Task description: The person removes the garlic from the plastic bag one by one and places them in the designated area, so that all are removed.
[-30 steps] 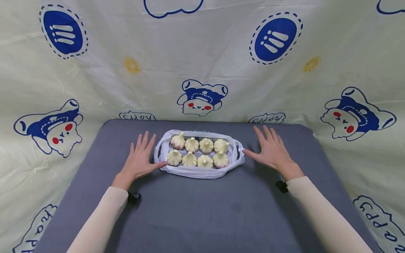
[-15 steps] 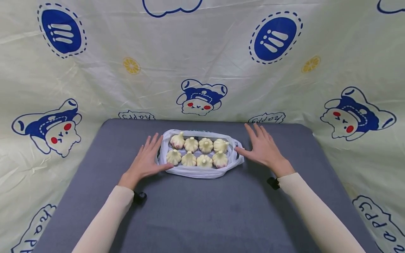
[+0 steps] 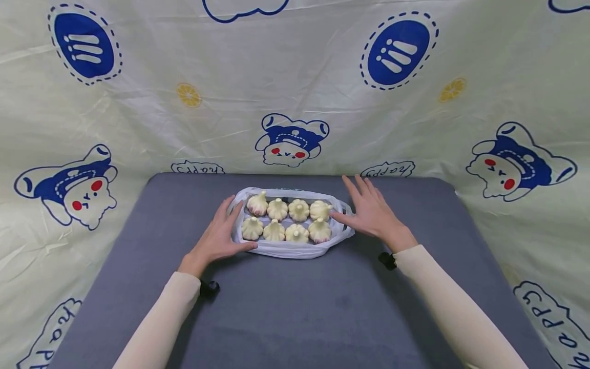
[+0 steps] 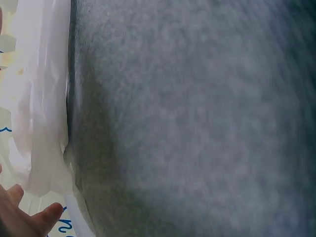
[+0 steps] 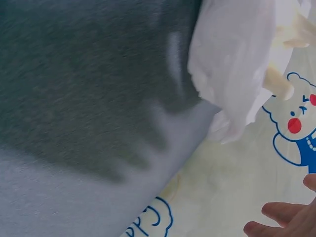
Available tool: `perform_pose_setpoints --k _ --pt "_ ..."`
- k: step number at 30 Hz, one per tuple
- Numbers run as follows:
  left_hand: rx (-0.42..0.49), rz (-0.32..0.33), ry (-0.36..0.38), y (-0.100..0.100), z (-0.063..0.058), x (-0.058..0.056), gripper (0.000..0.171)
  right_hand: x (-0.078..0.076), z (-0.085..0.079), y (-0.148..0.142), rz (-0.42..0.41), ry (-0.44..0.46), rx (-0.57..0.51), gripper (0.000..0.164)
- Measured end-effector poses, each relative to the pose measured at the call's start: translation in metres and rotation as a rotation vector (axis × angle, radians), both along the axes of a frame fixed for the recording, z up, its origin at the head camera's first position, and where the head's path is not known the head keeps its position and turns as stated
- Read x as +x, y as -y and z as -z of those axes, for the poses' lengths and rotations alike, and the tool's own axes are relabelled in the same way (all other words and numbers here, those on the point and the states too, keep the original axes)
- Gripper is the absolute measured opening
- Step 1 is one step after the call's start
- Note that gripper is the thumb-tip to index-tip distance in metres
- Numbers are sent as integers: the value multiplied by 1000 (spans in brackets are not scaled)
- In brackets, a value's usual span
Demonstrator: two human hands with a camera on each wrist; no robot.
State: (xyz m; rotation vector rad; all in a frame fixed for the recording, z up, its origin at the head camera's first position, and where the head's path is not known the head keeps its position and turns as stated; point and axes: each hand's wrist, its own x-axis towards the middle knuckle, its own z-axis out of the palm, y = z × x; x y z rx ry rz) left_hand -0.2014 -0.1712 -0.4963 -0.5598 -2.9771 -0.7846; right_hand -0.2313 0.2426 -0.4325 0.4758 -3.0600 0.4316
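Note:
On the table lies a white plastic bag (image 3: 290,251), its mouth spread into a wide oval. Several garlic bulbs (image 3: 298,210) sit inside it in two rows, stems mostly upward. My left hand (image 3: 214,241) is at the bag's left end, thumb overlapping the near rim and fingers spread toward the back. At the right end is my right hand (image 3: 371,212), fingers extended and thumb over the rim by a bulb. The left wrist view shows the bag's side (image 4: 42,98) and fingertips (image 4: 48,217). A pale garlic stem (image 5: 277,83) pokes past the bag in the right wrist view.
The grey cloth-covered table (image 3: 295,318) extends around the bag. Behind and beside it hangs a pale curtain (image 3: 295,66) with blue cartoon prints. Dark wrist cameras (image 3: 209,289) are strapped at both cuffs.
Both hands have moved inward, the left to the right and the right to the left, closing in on the bag's ends. The bag and garlic bulbs have stayed in place.

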Motion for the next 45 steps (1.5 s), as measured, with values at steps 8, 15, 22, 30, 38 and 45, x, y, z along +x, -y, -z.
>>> perform_pose_setpoints --k 8,15,22,30,38,45 --pt "40 25 49 -5 7 -4 123 -3 -4 22 -43 34 -32 107" --pt "131 37 42 -7 14 -5 121 -7 -5 43 -85 64 -29 108" --pt "245 2 64 -10 17 -7 116 -11 -6 59 -105 94 -72 105" --pt "377 -11 93 -13 20 -8 117 -21 -4 82 -148 137 -112 107" --pt "493 -18 126 -12 25 -5 114 -34 -6 108 -213 215 -254 105" --pt "504 3 126 -10 27 -7 108 -48 -11 119 -231 259 -340 101"
